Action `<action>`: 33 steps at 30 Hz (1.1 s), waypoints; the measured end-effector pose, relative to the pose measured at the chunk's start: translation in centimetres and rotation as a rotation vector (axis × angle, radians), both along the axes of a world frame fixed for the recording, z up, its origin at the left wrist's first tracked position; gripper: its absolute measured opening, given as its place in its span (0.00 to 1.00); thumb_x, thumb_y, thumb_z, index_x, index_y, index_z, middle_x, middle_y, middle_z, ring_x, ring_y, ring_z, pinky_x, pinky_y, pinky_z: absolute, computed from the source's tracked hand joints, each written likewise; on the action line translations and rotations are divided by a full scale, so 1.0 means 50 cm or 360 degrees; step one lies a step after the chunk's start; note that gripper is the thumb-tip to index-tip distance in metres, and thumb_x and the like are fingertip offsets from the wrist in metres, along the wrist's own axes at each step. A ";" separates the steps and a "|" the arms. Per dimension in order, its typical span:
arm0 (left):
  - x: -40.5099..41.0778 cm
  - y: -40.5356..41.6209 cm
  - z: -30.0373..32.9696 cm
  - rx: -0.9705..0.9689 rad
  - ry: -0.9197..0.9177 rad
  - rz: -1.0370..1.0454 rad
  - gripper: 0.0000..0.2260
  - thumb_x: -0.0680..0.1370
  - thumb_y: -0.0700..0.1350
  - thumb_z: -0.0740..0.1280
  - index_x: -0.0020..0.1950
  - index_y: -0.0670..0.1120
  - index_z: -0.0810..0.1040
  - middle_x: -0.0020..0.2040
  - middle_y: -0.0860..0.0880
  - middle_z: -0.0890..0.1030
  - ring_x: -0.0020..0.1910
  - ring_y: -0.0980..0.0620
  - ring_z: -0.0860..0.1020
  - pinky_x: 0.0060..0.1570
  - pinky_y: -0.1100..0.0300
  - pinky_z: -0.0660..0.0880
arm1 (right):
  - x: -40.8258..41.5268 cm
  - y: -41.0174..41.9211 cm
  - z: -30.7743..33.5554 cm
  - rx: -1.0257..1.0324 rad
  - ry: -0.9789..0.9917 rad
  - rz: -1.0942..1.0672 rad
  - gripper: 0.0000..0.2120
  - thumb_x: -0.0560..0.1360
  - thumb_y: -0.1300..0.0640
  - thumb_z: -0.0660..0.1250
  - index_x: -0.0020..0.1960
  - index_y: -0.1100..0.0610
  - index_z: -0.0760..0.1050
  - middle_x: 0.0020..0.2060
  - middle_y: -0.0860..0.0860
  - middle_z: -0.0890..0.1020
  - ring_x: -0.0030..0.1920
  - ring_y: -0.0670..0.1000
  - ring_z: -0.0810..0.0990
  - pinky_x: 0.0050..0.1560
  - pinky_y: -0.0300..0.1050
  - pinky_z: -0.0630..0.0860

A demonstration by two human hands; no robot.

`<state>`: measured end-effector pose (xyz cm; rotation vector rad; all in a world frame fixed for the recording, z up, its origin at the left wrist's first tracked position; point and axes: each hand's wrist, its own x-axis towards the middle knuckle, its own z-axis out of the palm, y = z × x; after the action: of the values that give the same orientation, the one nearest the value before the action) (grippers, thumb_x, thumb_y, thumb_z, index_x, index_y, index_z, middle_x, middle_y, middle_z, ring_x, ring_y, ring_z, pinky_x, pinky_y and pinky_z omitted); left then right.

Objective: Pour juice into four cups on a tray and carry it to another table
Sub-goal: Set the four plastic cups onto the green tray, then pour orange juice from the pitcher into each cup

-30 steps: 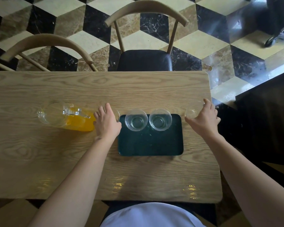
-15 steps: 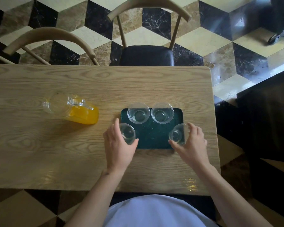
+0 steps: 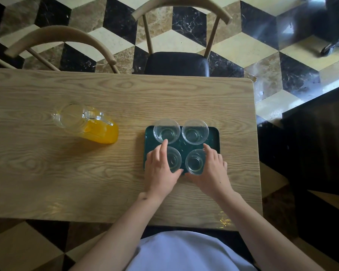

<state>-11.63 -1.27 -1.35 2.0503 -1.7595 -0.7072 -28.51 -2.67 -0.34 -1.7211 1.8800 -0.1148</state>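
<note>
A dark green tray [image 3: 213, 137] lies on the wooden table [image 3: 86, 173] and bears several clear empty glass cups. Two cups stand at its far side, the far-left cup [image 3: 166, 131] and the far-right cup [image 3: 194, 131]. My left hand [image 3: 160, 169] is wrapped around the near-left cup [image 3: 174, 159], which stands on the tray. My right hand [image 3: 211, 171] grips the near-right cup [image 3: 195, 161] beside it. A glass pitcher [image 3: 86, 123] with orange juice in its lower part stands on the table left of the tray, apart from both hands.
Two wooden chairs stand at the table's far edge, one with a black seat [image 3: 176, 63], the other [image 3: 63, 45] to the left. A dark counter [image 3: 311, 143] runs close along the table's right end. The floor is patterned tile.
Both hands brought a cup each from beside the tray inward onto its near half. The two cups now stand close together on the tray, with the hands still on them.
</note>
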 end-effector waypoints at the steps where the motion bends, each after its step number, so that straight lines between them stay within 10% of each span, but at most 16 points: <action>1: 0.001 -0.001 -0.001 -0.0004 -0.0001 -0.0011 0.52 0.64 0.53 0.83 0.78 0.51 0.53 0.69 0.42 0.74 0.67 0.41 0.72 0.65 0.48 0.73 | 0.001 0.000 -0.001 0.0000 -0.0001 -0.0002 0.52 0.64 0.38 0.77 0.78 0.54 0.55 0.71 0.50 0.69 0.70 0.52 0.67 0.67 0.54 0.64; 18: 0.010 0.014 -0.010 0.0098 -0.0128 -0.0155 0.47 0.65 0.56 0.79 0.76 0.48 0.58 0.72 0.40 0.68 0.68 0.39 0.70 0.66 0.45 0.73 | 0.003 0.004 -0.002 0.0014 0.0074 0.0049 0.52 0.63 0.32 0.75 0.77 0.54 0.58 0.71 0.49 0.68 0.70 0.52 0.66 0.67 0.55 0.63; 26: 0.080 0.034 0.035 -0.0093 -0.0043 0.0283 0.30 0.74 0.53 0.69 0.72 0.41 0.68 0.69 0.40 0.71 0.67 0.42 0.69 0.67 0.47 0.71 | 0.006 -0.011 0.037 -0.0326 -0.0021 -0.0014 0.32 0.72 0.40 0.67 0.70 0.56 0.68 0.66 0.52 0.72 0.66 0.53 0.68 0.62 0.51 0.64; 33: 0.223 0.015 0.047 0.0440 0.0059 0.0781 0.25 0.77 0.49 0.70 0.72 0.46 0.68 0.70 0.44 0.67 0.66 0.44 0.70 0.53 0.54 0.70 | 0.081 -0.060 0.069 -0.0415 -0.0083 0.0195 0.18 0.73 0.52 0.68 0.62 0.54 0.77 0.61 0.49 0.75 0.61 0.52 0.71 0.59 0.50 0.66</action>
<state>-0.48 -0.53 0.98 2.4956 -1.1083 -0.8536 -24.46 -5.67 3.13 -1.9816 1.7789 -0.3674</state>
